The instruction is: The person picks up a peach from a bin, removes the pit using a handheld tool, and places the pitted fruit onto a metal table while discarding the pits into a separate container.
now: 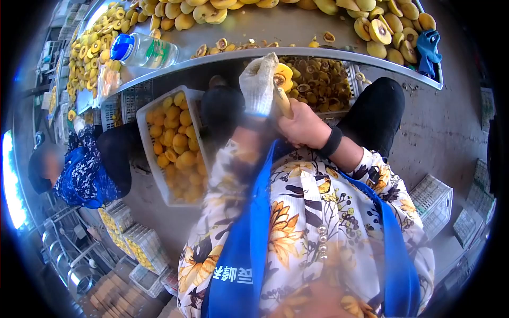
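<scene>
My left hand (257, 87), in a white knit glove, is closed on a cut yellow peach (284, 76) with its brown centre showing. My bare right hand (305, 124), with a black band at the wrist, grips a tool by its pale wooden handle (283, 102). The tool's upper end meets the brown centre of the peach; its working tip cannot be made out. Both hands are in front of the metal table edge, above a crate of brown-centred peach pieces (321, 79).
On the metal table (254, 34) lie piles of peach halves (380, 32), a blue-capped bottle (154, 51) and a blue glove (428, 50). A white crate of peaches (177, 143) stands left of my legs. Another person (87, 172) sits at far left. Crates (432, 204) stand at right.
</scene>
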Tool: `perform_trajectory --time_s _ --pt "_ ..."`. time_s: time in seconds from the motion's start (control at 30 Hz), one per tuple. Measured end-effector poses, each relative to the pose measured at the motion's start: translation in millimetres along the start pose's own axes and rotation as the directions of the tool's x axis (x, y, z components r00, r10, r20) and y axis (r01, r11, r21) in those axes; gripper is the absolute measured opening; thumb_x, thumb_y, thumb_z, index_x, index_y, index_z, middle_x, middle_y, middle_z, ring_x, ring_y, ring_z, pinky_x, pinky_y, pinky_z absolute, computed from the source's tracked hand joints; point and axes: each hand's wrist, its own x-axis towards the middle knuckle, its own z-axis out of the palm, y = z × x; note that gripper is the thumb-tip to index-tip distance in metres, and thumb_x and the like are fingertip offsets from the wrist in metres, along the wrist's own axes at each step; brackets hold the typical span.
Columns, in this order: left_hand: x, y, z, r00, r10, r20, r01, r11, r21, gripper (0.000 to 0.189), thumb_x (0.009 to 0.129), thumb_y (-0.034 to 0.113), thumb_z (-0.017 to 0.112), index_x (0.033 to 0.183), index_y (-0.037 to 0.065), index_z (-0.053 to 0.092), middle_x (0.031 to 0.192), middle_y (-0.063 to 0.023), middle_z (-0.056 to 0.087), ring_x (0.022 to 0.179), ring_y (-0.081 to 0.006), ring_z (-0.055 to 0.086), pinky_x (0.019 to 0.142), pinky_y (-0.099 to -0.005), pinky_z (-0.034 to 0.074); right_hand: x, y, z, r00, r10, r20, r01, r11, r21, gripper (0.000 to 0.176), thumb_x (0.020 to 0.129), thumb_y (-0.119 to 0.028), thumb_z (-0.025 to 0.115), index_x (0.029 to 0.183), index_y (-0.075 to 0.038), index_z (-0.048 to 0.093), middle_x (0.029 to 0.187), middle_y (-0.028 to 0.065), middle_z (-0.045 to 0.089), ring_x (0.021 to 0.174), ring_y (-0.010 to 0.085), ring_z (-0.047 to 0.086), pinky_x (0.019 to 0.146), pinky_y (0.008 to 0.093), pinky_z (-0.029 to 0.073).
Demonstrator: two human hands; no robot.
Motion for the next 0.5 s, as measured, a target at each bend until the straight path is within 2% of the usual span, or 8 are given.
perform_trajectory --time_s 0.07,0.17,0.27,0.3,0.37,0.4,0.43,0.5 --pt "1 -5 -3 0.995 0.097 -0.013 -0.097 0.995 0.017 0.023 0.087 0.026 0.057 0.088 0.005 0.065 0.078 -0.0025 0.064 0.058 -0.0073 0.056 0.05 -0.0192 0.045 2 6 -3 0.995 -0.012 0.103 0.001 0.994 0.107 0.005 0.081 -0.005 0.047 0.082 -0.001 0.045 0.055 0.0016 0.047 0.037 0.0085 0.042 0.033 0.0223 0.034" --pt "17 -13 -7 0.999 0.024 -0.035 -0.023 0.999 0.035 0.033 0.088 0.032 0.054 0.083 0.001 0.06 0.067 -0.0088 0.06 0.054 -0.0168 0.057 0.046 -0.0264 0.046 7 6 -6 0.982 0.015 0.191 -0.058 0.973 0.224 0.005 0.081 -0.005 0.048 0.084 -0.001 0.046 0.056 0.0012 0.047 0.037 0.0084 0.043 0.033 0.0218 0.034" --pt "26 -11 -23 0.86 -0.374 0.347 0.5 0.755 -0.424 0.049 0.089 0.05 0.042 0.085 0.003 0.058 0.065 -0.0087 0.057 0.053 -0.0204 0.054 0.047 -0.0282 0.044 6 8 1 0.951 -0.296 0.092 0.275 0.942 0.193 0.004 0.082 -0.006 0.05 0.084 -0.003 0.049 0.056 0.0003 0.048 0.038 0.0078 0.044 0.034 0.0209 0.034" --pt "37 -30 -40 0.837 -0.357 0.415 0.521 0.754 -0.401 0.046 0.084 0.056 0.046 0.084 0.011 0.058 0.071 -0.0051 0.06 0.056 -0.02 0.057 0.049 -0.0271 0.046 5 8 2 0.953 -0.297 0.064 0.28 0.94 0.195 0.004 0.083 -0.006 0.051 0.086 -0.003 0.05 0.057 0.0001 0.048 0.038 0.0074 0.044 0.034 0.0204 0.034" --pt "28 -28 -38 0.909 -0.3 0.29 0.413 0.748 -0.52 0.044 0.084 0.054 0.047 0.086 0.012 0.057 0.073 -0.0064 0.06 0.057 -0.0207 0.057 0.048 -0.029 0.044 6 3 -1 0.951 -0.309 -0.004 0.303 0.93 0.205 0.006 0.083 -0.007 0.053 0.088 -0.004 0.051 0.057 -0.0002 0.049 0.038 0.0067 0.044 0.034 0.0194 0.035" --pt "15 1 -16 0.872 -0.488 -0.028 0.407 0.756 -0.512 0.047 0.084 0.056 0.047 0.09 0.011 0.056 0.079 -0.0077 0.061 0.062 -0.0217 0.058 0.049 -0.0301 0.044 7 -6 -6 0.964 -0.215 -0.159 0.243 0.952 0.186 0.009 0.083 -0.009 0.056 0.09 -0.005 0.052 0.059 -0.0003 0.051 0.039 0.0058 0.045 0.034 0.0181 0.035" --pt "14 -2 -23 0.926 -0.377 -0.02 0.342 0.86 -0.379 0.049 0.084 0.056 0.048 0.096 0.009 0.056 0.084 -0.0071 0.062 0.07 -0.0212 0.059 0.054 -0.0303 0.047 17 -5 -11 0.942 -0.131 -0.31 0.203 0.955 0.215 0.015 0.082 -0.011 0.059 0.094 -0.005 0.052 0.059 -0.0009 0.05 0.038 0.0044 0.044 0.034 0.0172 0.034" --pt "11 -7 -25 0.996 -0.083 -0.042 0.079 0.993 -0.085 0.047 0.086 0.052 0.047 0.099 0.008 0.055 0.088 -0.0068 0.061 0.075 -0.0201 0.06 0.056 -0.0304 0.048 29 -4 -24 0.845 -0.249 -0.473 0.273 0.962 -0.018 0.019 0.081 -0.012 0.062 0.095 -0.003 0.055 0.063 0.0 0.053 0.044 0.0056 0.047 0.04 0.0194 0.039"
